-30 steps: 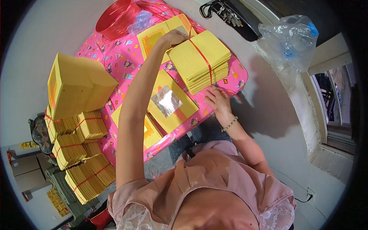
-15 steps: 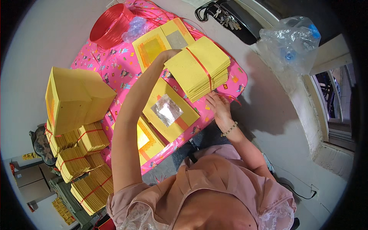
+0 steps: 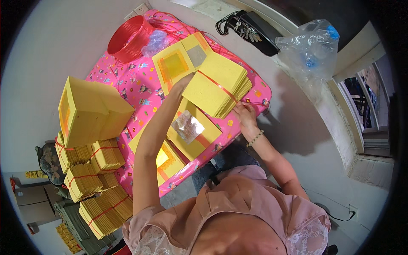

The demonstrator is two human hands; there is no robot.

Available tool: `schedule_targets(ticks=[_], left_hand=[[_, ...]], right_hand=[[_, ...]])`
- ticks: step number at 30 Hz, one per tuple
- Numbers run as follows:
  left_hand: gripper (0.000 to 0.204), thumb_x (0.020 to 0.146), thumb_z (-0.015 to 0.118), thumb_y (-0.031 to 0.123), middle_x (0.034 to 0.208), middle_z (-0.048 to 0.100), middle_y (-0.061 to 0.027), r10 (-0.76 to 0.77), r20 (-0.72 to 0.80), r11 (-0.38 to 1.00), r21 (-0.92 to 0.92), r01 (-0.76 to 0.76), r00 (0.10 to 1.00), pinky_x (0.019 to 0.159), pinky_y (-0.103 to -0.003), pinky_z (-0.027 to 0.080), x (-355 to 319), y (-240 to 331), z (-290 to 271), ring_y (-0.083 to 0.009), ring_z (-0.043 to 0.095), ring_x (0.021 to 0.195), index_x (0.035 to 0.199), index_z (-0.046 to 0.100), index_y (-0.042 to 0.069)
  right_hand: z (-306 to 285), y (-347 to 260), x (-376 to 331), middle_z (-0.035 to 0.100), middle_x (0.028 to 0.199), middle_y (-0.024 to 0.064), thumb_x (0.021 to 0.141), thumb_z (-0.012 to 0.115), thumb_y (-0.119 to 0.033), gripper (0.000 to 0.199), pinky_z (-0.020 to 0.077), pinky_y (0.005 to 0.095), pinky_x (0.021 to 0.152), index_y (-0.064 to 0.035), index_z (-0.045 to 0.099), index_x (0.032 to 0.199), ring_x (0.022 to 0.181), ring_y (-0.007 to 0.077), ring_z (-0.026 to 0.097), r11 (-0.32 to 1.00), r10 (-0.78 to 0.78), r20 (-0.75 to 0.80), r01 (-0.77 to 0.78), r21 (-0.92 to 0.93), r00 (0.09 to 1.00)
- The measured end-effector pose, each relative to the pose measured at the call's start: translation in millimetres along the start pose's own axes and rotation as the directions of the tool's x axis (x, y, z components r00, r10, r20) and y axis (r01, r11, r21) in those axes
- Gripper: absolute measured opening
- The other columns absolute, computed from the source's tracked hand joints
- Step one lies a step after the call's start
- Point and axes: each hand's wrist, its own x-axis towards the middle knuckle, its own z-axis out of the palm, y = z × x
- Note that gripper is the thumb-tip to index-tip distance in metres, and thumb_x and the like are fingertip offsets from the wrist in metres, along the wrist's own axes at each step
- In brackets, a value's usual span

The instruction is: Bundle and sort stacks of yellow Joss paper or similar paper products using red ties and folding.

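Note:
A thick bundle of yellow paper sheets [image 3: 216, 87], bound by a red string, lies tilted over the right part of a pink patterned table [image 3: 127, 85]. My left hand [image 3: 183, 81] reaches across the table and grips the bundle's far left corner. At the near right edge my right hand [image 3: 244, 117] holds the bundle where the red string comes round; a bead bracelet is on that wrist. Under the bundle lies a yellow sheet with a silver foil square [image 3: 189, 127].
A red basket [image 3: 127, 38] stands at the table's far end, beside yellow sheets with gold squares [image 3: 174, 66]. A tall loose yellow stack [image 3: 91, 112] and several tied bundles [image 3: 93, 182] sit at left. A clear plastic bag [image 3: 310, 46] and keys [image 3: 242, 25] lie at right.
Both hands have stayed on the bundle. The bundle has turned a little and now sits lower over the foil sheet, with the left hand still at its far corner.

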Motion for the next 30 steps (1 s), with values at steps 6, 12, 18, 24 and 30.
schedule_targets(ticks=[6, 12, 18, 24, 30], left_hand=[[0.044, 0.095, 0.057, 0.024, 0.119, 0.063, -0.0122, 0.14, -0.114, 0.985, -0.087, -0.15, 0.984, 0.084, -0.034, 0.056, -18.1, 1.5, 12.6, -0.0197, 0.066, 0.098, 0.131, 0.05, 0.001], [0.029, 0.099, 0.051, 0.026, 0.107, 0.065, -0.0064, 0.436, -0.247, 0.891, -0.016, -0.454, 0.865, 0.078, -0.03, 0.056, -31.8, 5.3, -1.3, -0.0157, 0.066, 0.09, 0.117, 0.055, 0.005], [0.025, 0.101, 0.048, 0.033, 0.089, 0.064, 0.0005, 0.56, -0.445, 0.759, -0.064, -0.648, 0.699, 0.061, -0.023, 0.047, -24.9, 8.6, 11.7, -0.0068, 0.054, 0.068, 0.102, 0.057, 0.009], [0.02, 0.101, 0.049, 0.028, 0.081, 0.062, -0.0004, 0.653, -0.534, 0.657, 0.047, -0.753, 0.537, 0.067, -0.024, 0.045, -29.6, 22.6, 15.9, -0.007, 0.053, 0.07, 0.1, 0.054, 0.009], [0.023, 0.1, 0.049, 0.029, 0.075, 0.062, -0.005, 0.717, -0.577, 0.545, 0.114, -0.83, 0.392, 0.071, -0.027, 0.048, -46.4, 10.4, 57.0, -0.0118, 0.057, 0.07, 0.099, 0.052, 0.006]], right_hand=[[11.8, -21.7, 32.8, 0.061, 0.097, 0.0075, 0.098, 0.053, -0.016, 0.011, 0.0496, 0.0325, 0.081, -0.0047, 0.054, 0.098, 0.086, 0.0166, 0.06, 0.958, -0.243, 0.026, 0.244, -0.147, 0.97], [54.4, -64.9, 76.9, 0.058, 0.083, 0.0102, 0.095, 0.051, -0.009, 0.011, 0.0441, 0.0296, 0.076, 0.0012, 0.054, 0.093, 0.081, 0.0169, 0.056, 0.453, -0.733, 0.367, 0.814, -0.364, 0.573], [76.5, -98.7, 78.3, 0.058, 0.088, 0.009, 0.096, 0.049, -0.004, 0.01, 0.045, 0.0258, 0.077, 0.0032, 0.056, 0.094, 0.083, 0.0145, 0.057, 0.283, -0.689, 0.585, 0.902, -0.326, 0.428], [95.7, -122.0, 55.7, 0.063, 0.09, 0.0103, 0.096, 0.051, -0.006, 0.01, 0.0479, 0.0291, 0.077, 0.0029, 0.056, 0.097, 0.087, 0.0176, 0.062, 0.243, -0.703, 0.655, 0.959, -0.145, 0.277], [59.8, -125.4, 41.4, 0.065, 0.103, 0.011, 0.097, 0.051, -0.008, 0.011, 0.0467, 0.0282, 0.089, -0.0024, 0.06, 0.1, 0.102, 0.0202, 0.062, 0.232, -0.456, 0.801, 0.92, -0.315, 0.389]])
